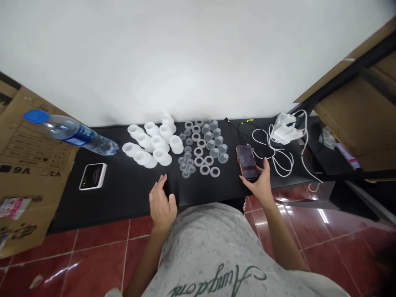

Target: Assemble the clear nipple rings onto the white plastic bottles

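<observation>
Smartphone (246, 163), a flat glossy slab with a coppery edge, on matte black tabletop (123, 194), clamped at its lower corner by right hand (260, 184); left hand (162, 203) empty, fingers spread, near translucent silicone rings (198, 152).

"V6" and "V3" in black print on the cardboard sheet (37, 156) at nine o'clock. Green cursive lettering, upside down and not surely legible, across the grey T-shirt (210, 243) at six o'clock. Blue label on the water bottle (74, 136) and screen of the phone (249, 165): unreadable.

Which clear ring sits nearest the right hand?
The clear ring at the cluster's front-right corner, beside the right hand; all other rings lie farther left.
</observation>
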Tool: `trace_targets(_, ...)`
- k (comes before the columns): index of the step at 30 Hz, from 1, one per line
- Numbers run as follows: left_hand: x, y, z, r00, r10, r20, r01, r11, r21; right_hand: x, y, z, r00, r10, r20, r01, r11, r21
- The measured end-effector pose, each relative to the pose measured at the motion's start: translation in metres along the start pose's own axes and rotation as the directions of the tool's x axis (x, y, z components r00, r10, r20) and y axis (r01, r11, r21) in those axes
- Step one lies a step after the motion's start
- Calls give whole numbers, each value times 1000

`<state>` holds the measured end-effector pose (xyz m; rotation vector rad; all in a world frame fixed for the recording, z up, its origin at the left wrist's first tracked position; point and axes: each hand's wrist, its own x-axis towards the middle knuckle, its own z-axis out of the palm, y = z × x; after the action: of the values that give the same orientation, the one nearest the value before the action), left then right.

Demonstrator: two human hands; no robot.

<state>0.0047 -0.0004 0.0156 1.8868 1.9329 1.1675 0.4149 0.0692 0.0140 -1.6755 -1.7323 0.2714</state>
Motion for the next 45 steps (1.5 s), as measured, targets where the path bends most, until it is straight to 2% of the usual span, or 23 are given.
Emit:
trace_targets(7, -1, -1, 1, 1000, -10, -1, 10, 1000, 7, 12, 10, -4, 999, -25, 31, 23, 999, 49)
trace_targets(12, 0, -1, 1, 1000, -14, -4, 14, 1000, 15, 6, 1, 2, 1000, -7, 3, 7, 999, 45)
trace_targets(18, -2, -2, 0, 998, -54, 10, 54, 998, 11, -3, -14, 9, 991, 104, -84, -99, 993, 68)
trace_targets(22, -2, -3, 1, 997, -67, 22, 67, 998, -6, -3, -17, 11, 991, 113, -72, -106, 990, 96)
trace_targets(27, -2, -4, 2, 998, -56, 26, 57, 998, -11, -1, -22, 15, 993, 111, -49, -107, 991, 76)
trace_targets(37, 2, -2, 2, 996, -24, 86, 22, 1000, 21, -14, -23, 19, 994, 37, -99, -44, 997, -64)
trace_targets(45, 5, -3, 5, 991, -29, 129, 20, 997, 68, -16, -27, 16, 985, 89, -148, -101, 992, -73)
